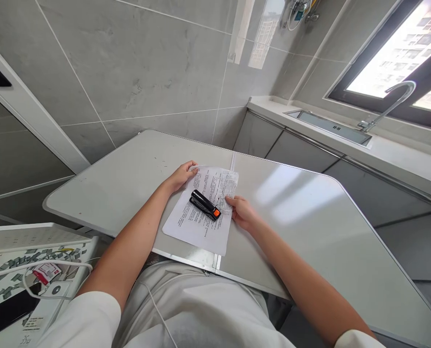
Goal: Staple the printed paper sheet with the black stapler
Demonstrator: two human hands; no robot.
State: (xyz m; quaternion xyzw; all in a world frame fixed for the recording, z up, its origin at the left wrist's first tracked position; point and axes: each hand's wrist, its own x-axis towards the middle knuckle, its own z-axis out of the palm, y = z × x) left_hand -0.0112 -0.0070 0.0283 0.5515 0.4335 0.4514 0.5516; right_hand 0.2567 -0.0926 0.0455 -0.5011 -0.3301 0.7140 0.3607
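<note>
Printed sheets of paper (208, 239) lie on the pale folding table, turned at a slant. On top of them rests a black stapler (202, 203) with an orange patch at one end; neither hand touches it. My left hand (182, 175) pinches the far left corner of the paper, which lifts slightly there. At the right edge, my right hand (241, 211) grips the paper with the thumb on top and the fingers underneath, partly hidden. How many sheets there are, I cannot tell.
The folding table (302, 232) has a seam down its middle. A white cart (22, 232) at lower left holds a cable, a black phone-like slab (8, 311) and many small grey pieces. Behind right stand a counter with a sink (331, 128) and a tap (389, 104).
</note>
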